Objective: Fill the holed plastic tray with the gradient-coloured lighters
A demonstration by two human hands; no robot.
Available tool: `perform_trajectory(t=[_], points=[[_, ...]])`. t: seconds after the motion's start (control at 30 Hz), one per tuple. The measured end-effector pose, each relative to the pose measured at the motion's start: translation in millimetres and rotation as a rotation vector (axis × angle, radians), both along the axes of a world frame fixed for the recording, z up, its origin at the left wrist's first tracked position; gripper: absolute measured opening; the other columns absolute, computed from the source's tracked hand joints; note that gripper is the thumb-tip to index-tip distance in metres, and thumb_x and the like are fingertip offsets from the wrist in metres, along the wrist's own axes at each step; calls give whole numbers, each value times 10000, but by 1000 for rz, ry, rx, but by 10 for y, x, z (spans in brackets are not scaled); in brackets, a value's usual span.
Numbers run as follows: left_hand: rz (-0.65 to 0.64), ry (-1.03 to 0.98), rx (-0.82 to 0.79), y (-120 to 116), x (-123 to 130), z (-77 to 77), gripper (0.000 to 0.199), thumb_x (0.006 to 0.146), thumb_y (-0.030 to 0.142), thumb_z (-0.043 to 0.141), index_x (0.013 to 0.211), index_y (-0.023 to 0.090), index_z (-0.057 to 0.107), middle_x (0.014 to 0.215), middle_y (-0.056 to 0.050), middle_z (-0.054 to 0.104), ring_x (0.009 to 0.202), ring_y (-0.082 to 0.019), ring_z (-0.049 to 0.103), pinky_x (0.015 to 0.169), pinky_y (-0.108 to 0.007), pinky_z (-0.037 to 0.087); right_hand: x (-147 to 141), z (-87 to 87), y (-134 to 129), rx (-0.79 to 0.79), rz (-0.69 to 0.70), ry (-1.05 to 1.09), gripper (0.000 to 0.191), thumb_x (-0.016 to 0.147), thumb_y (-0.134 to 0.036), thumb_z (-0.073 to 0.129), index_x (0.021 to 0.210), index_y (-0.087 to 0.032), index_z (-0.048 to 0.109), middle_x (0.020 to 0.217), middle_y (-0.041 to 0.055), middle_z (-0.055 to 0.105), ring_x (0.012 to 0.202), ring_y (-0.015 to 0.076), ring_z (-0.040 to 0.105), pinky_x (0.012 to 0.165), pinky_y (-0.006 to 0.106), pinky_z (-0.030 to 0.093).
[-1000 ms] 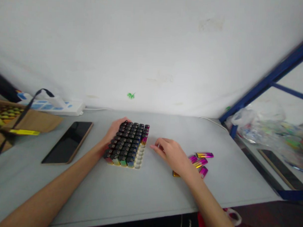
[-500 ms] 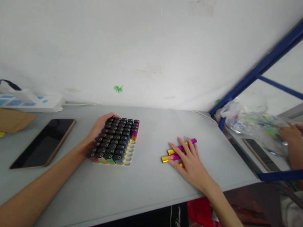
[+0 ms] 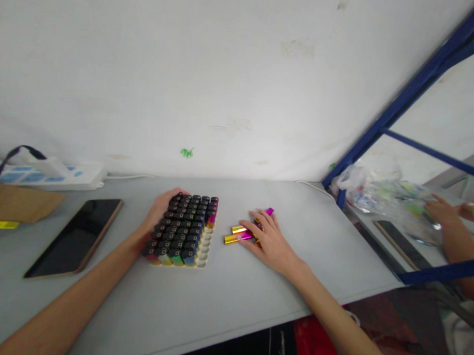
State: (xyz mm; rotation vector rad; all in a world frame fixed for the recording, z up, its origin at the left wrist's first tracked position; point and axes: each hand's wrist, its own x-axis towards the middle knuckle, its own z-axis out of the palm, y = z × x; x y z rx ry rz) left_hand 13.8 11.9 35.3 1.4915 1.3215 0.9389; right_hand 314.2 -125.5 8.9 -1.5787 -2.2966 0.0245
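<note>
A white tray (image 3: 203, 251) with round-ended slots stands on the grey table, filled with rows of black-topped lighters (image 3: 180, 230) in coloured bodies. Bare slots show along its right side. My left hand (image 3: 160, 211) curves around the tray's far left side, its fingertips hidden behind the lighters. Several loose, shiny gold-and-magenta tubes (image 3: 231, 239) lie right of the tray. Over them rests my right hand (image 3: 271, 243), fingers spread and touching them, partly covering them.
A dark phone (image 3: 75, 239), a brown paper piece (image 3: 22, 203) and a white power strip (image 3: 73, 177) are at left. The blue metal frame (image 3: 378, 128) rises at right. Beyond it are clear plastic bags (image 3: 361, 189) and another person's hands (image 3: 441, 211).
My right hand has slid left with the loose tubes under its fingers, bringing them nearer the tray. My left hand stays at the tray. The view has shifted slightly.
</note>
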Motion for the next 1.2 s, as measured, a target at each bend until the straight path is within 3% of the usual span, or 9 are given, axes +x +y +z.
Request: perform_trajectory(t=[0.17,0.27,0.4,0.5,0.6,0.8,0.9,1.03,1.2], points=[[14,-129,-92,1,-8,-13,284,712,477,559,790,218,645,682,34,676,804,-228,618,785,-290,474,37,93,61,6,55,125,286,1016,-452,575,1190,-238,652,1259,98,670,1276,253,575,1235,618,197],[25,-152,-103,3,2,0,271,695,452,585,783,208,661,694,36,683,801,-216,606,797,-281,460,27,169,120,-56,86,182,211,1014,-410,598,1081,-223,669,1078,52,714,1076,212,651,1219,567,244],[54,-189,-139,1,26,23,303,672,491,604,744,202,656,666,23,670,774,-224,601,806,-300,465,39,222,247,-126,159,194,310,977,-352,669,1260,-226,656,1143,82,703,1110,231,640,1116,476,398],[53,-207,-115,-26,41,36,313,688,502,595,752,202,658,678,19,677,770,-223,613,801,-306,472,73,249,356,-186,210,229,276,970,-311,677,1223,-206,707,1109,94,711,1008,214,666,950,364,504],[41,-229,-93,-64,46,33,290,707,473,595,749,194,659,683,18,680,747,-210,607,777,-304,473,95,335,442,-217,252,262,224,995,-337,639,1131,-204,758,1040,80,738,898,194,678,860,320,511],[19,-329,-87,-115,63,47,313,748,511,611,684,205,607,644,4,647,702,-211,613,725,-319,492,12,601,624,-183,171,447,362,1052,-450,486,1209,-248,742,1031,47,759,900,205,682,828,319,493],[26,-343,-102,-113,71,59,325,757,524,607,695,205,624,658,-4,665,711,-219,628,710,-324,492,-104,533,743,-188,103,659,381,1010,-473,544,1253,-227,703,806,5,690,701,156,594,687,279,462],[15,-347,-128,-92,60,32,287,739,490,620,703,205,626,646,19,652,696,-207,611,719,-312,480,-246,247,810,-335,-46,1038,450,819,-583,751,968,-160,714,662,-36,569,519,92,344,493,245,302],[40,-342,-166,-92,52,12,315,754,509,626,773,196,655,688,17,674,712,-205,620,758,-313,484,-280,111,722,-399,-29,1140,521,889,-681,613,850,-168,694,706,-9,566,622,125,455,593,264,393]])
